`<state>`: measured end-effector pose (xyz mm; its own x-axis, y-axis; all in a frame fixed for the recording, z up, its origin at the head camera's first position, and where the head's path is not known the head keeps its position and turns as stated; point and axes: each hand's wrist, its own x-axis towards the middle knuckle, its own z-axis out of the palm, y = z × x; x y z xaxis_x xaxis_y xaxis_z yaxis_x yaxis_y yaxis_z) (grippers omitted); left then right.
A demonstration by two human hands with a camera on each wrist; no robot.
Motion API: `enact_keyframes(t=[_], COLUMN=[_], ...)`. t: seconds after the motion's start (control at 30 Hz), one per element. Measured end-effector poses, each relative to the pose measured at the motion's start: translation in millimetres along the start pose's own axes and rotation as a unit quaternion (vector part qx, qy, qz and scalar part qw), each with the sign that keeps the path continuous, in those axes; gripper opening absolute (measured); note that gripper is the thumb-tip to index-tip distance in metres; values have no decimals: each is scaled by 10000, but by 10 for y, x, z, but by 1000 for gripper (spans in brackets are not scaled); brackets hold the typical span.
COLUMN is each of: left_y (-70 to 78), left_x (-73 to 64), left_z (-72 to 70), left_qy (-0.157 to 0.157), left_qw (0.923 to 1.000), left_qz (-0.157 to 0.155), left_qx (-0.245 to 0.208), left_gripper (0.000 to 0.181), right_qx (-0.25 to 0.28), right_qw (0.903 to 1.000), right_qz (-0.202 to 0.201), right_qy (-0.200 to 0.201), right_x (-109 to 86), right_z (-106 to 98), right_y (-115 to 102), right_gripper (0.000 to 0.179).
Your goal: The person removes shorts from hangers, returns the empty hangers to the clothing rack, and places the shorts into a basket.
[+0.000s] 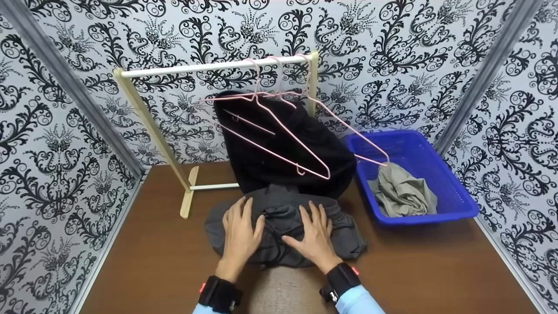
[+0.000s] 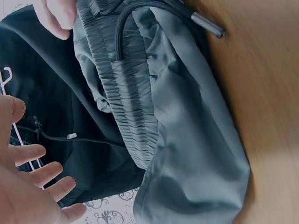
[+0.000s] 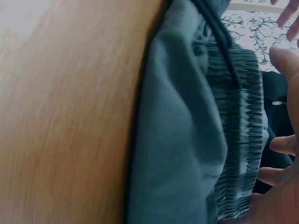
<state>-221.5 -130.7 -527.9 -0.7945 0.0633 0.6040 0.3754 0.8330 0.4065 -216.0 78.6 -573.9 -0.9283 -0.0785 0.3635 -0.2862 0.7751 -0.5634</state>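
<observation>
Dark grey drawstring pants (image 1: 283, 218), with a gathered elastic waistband (image 2: 124, 93), lie bunched on the table in front of me. My left hand (image 1: 239, 233) is over their left part, fingers spread and loosely bent; in the left wrist view its fingers (image 2: 44, 172) hold nothing. Over the right part is my right hand (image 1: 314, 237), fingers apart, close to the waistband in the right wrist view; whether it touches the cloth I cannot tell. A dark drawstring (image 2: 140, 7) with a metal tip hangs from the waistband.
Behind the pants stands a rack with a white bar (image 1: 187, 68) and wooden legs. Pink hangers (image 1: 292, 144) hang from it, with a black garment (image 1: 283, 161) among them. At right, a blue basket (image 1: 453, 196) holds a crumpled beige garment (image 1: 405, 192). Patterned walls (image 1: 56, 174) surround the table (image 1: 165, 261).
</observation>
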Motion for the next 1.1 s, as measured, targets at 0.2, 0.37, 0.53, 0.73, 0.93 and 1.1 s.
enact_keyframes(t=[0.2, 0.37, 0.53, 0.73, 0.93, 1.1], left_y=[-38, -65, -85, -90, -97, -113], left_x=[-8, -10, -5, -18, -24, -22], left_z=[-18, -51, -81, -97, -104, -95], left_qy=[20, 7, -33, -143, -188, -146], left_qw=[10000, 10000, 9999, 9997, 9995, 9995], left_qz=[-26, -46, -127, -204, -236, -259], left_qx=[21, 34, -3, 13, 54, 49], left_gripper=[51, 51, 51, 52, 53, 53], right_qx=[-63, -86, -222, -723, -898, -1008], right_qw=[9988, 9964, 9934, 9888, 9841, 9797], right_qz=[242, 528, 768, 906, 1038, 1149], right_qy=[-415, -663, -823, -941, -1126, -1298], right_x=[27, 29, 30, 51, 100, 168], right_z=[137, 232, 305, 389, 369, 316], right_y=[-4, -20, -46, -75, -102, -118], right_gripper=[112, 122, 125, 125, 120, 110])
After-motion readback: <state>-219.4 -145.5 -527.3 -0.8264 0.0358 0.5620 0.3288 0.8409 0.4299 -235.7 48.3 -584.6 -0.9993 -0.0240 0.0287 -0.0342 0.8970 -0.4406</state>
